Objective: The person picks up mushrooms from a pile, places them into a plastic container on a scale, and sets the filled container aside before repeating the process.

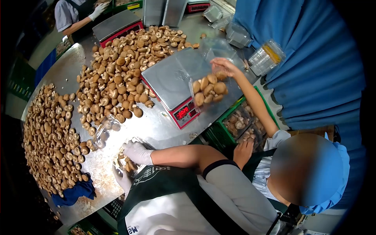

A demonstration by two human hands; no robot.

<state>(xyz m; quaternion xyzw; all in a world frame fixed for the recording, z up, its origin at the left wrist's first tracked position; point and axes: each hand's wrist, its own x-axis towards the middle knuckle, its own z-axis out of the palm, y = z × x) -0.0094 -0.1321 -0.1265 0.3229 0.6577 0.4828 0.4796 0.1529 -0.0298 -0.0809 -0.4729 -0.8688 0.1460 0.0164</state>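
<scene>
Between my two gloved hands is a clear plastic box of shiitake mushrooms (127,163), close against my apron. My right hand (137,152) curls over its upper edge, its fingertips partly hidden. Along the lower left side, my left hand (123,179) grips the box with the thumb raised. Beyond my hands lies another clear plastic box (101,137) with a few mushrooms in it. Loose shiitake mushrooms (117,80) are heaped past that, and a second mushroom heap (53,137) spreads to the left.
A co-worker's hand (225,66) holds a filled mushroom pack (209,89) beside a red scale (168,84) with lit digits. Another scale (117,25) stands at the back. A green crate (231,127) sits right of the metal table (113,152). Blue cloth (76,192) lies left.
</scene>
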